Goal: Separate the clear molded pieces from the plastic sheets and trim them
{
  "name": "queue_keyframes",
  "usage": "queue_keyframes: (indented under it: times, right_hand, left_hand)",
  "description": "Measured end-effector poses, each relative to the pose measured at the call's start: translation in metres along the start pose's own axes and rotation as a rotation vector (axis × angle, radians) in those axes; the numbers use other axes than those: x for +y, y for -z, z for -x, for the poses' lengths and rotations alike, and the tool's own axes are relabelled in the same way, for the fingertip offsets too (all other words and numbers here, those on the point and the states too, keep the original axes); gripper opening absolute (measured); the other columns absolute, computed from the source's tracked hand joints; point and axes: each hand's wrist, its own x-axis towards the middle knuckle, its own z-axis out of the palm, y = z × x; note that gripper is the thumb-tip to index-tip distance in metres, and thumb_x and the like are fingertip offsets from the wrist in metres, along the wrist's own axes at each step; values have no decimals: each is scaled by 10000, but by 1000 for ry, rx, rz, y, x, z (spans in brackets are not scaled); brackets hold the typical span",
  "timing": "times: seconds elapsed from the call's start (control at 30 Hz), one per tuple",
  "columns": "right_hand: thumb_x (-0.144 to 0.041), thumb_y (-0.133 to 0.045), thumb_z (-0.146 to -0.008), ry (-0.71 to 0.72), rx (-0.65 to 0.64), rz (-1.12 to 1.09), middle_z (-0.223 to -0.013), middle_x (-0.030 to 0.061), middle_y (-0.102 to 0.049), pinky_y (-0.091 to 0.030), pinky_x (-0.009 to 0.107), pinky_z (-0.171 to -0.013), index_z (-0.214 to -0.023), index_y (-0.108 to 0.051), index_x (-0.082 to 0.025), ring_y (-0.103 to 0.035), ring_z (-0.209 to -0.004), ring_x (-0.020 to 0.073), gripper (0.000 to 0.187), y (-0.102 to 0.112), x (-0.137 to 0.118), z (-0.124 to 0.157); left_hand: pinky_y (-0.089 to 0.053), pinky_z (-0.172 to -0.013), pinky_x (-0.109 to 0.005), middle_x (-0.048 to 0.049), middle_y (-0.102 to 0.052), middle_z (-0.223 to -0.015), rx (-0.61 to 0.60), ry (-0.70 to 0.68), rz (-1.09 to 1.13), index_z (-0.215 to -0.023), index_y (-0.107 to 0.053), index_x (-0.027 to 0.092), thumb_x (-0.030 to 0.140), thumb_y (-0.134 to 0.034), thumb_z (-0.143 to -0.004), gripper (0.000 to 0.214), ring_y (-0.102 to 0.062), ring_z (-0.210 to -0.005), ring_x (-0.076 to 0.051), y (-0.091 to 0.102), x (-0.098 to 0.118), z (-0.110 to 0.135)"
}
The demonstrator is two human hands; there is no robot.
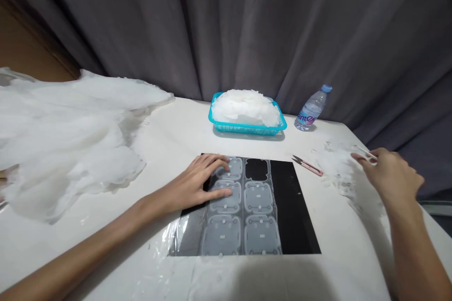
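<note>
My left hand [206, 181] lies with fingers spread on a translucent sheet of moulded rounded-square pieces [259, 197], its fingertips on the upper left of the sheet. The sheet rests on a black mat [294, 211]. At its upper right, one rounded-square opening [256, 170] shows the black beneath. My right hand [391, 174] is closed around a thin pale tool [366, 152], whose exact kind I cannot make out. That hand hovers at the right, beside a heap of clear and whitish scraps [337, 164]. Pink-handled thread snips [308, 165] lie between the mat and the scraps.
A turquoise basket [247, 129] heaped with white pieces stands at the back. Right of it is a water bottle [312, 109]. A large pile of translucent white sheets [77, 136] covers the table's left side. A grey curtain [226, 23] hangs behind the white table [169, 131].
</note>
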Motion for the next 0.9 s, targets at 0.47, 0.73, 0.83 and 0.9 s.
queue_keyframes:
  times: [0.47,0.73,0.83,0.9]
  right_hand:
    - [-385,-558,-1063,481,-702,-915,-902,31,-697,-529,305,-786,-937,-679,-224,-682,-826,179,238,-32,-209,120]
    - [-238,-655,-1007,471,-757,-893,-977,22,-717,-547,307,-849,-986,-687,-231,-689,-886,179,39,-47,-217,133]
    - [-212,-627,-1022,524,-763,-869,-1000,31,-709,-538,327,-909,-987,-666,-231,-689,-961,192,55,-48,-219,138]
    - [-196,-600,-1035,555,-745,-854,-1042,43,-707,-530,345,-952,-1021,-652,-233,-684,-1024,203,65,-49,-219,142]
  left_hand:
    - [-360,-1204,-657,-185,-396,-1616,31,33,-125,-1458,-525,220,751,-613,-890,782,-360,-1499,-440,-22,7,28]
    - [-395,-1172,-630,-120,-504,-1534,44,56,-36,-1342,-653,292,769,-631,-865,674,-428,-1441,-396,-14,-1,23]
    - [-390,-1170,-628,-130,-518,-1525,101,25,-59,-1307,-684,274,786,-673,-816,709,-405,-1457,-421,-16,-4,23]
    - [-377,-1172,-624,-134,-518,-1532,127,15,-98,-1301,-695,274,802,-671,-804,725,-387,-1475,-429,-18,-5,24]
